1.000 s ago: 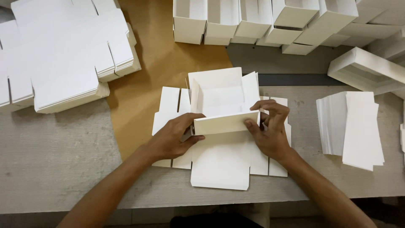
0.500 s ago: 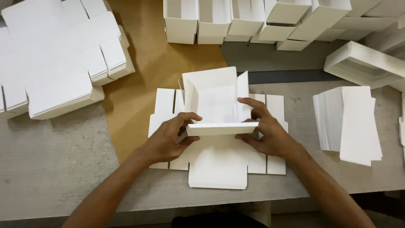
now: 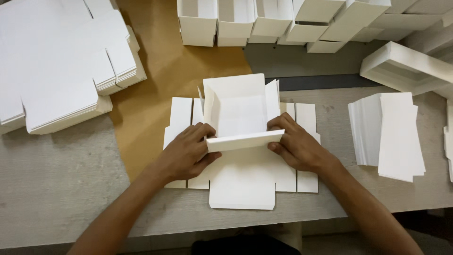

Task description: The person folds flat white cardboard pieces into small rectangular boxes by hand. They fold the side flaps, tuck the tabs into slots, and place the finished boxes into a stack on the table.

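Left hand: fingers curled, thumb and fingertips pinching the left end of the front wall of the half-folded white box; palm resting on the flat stack beneath.

Right hand: fingers bent, closing on the right end of the same front wall, thumb lying along its top edge. The two hands are sitting apart, one at each end of the wall, holding it upright.

Half-folded white box: standing at the middle of the table, side walls and back flap raised, interior open to the camera. It is sitting on a stack of flat die-cut blanks, whose flaps are showing to both sides and toward the person.

Brown paper sheet: lying under the left part of that stack and running away from the person.

Large pile of flat blanks: lying at far left, well apart from the hands.

Row of assembled white boxes: standing along the far edge.

Stack of narrow white card pieces: lying at right, near the right forearm. A shallow white tray is lying beyond it.
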